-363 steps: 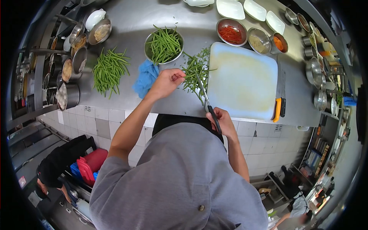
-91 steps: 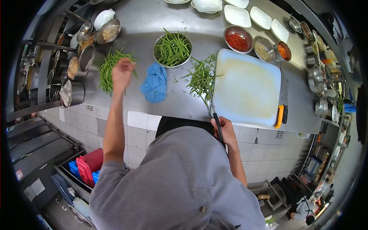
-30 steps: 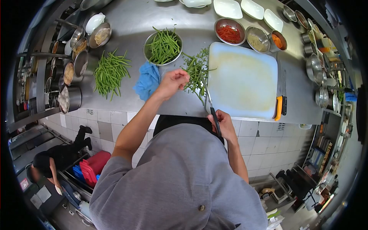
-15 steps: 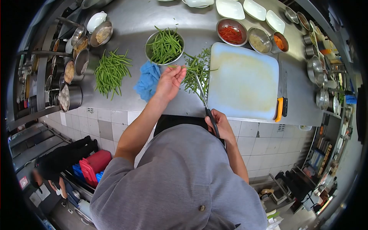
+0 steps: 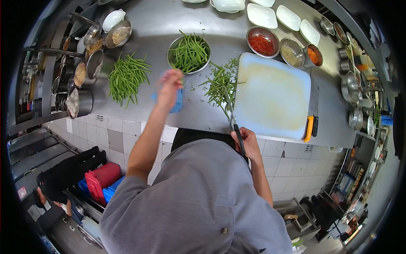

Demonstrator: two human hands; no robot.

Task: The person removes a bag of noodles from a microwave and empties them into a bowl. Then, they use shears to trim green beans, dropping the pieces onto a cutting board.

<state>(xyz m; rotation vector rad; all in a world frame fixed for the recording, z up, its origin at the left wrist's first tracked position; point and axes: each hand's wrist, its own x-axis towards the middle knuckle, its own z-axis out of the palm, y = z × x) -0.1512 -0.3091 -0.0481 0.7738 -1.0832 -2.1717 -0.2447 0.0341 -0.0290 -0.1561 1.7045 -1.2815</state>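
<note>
My left hand [image 5: 170,86] is smeared by motion above the blue cloth [image 5: 176,103]. Its fingers look pinched together, with a bit of green bean [image 5: 182,78] showing at the tips. Just beyond it is a steel bowl [image 5: 171,57] heaped with green beans [image 5: 190,53]. My right hand [image 5: 248,144] grips the black handles of a pair of scissors [image 5: 239,137] near the counter's front edge. The blades point away from me, over a pile of green trimmings [image 5: 222,84]. Another pile of whole green beans [image 5: 128,78] lies to the left.
A white cutting board [image 5: 272,97] lies right of the trimmings, with knives [image 5: 311,127] by its edge. Behind it stand bowls of red strips [image 5: 261,44], pale pieces [image 5: 292,53] and orange pieces [image 5: 313,56]. Steel pots [image 5: 84,101] line the left. A person [image 5: 63,182] stands at lower left.
My left hand has moved left, away from the trimmings and scissors, to over the cloth. My right hand keeps hold of the scissors. The whole view has shifted slightly.
</note>
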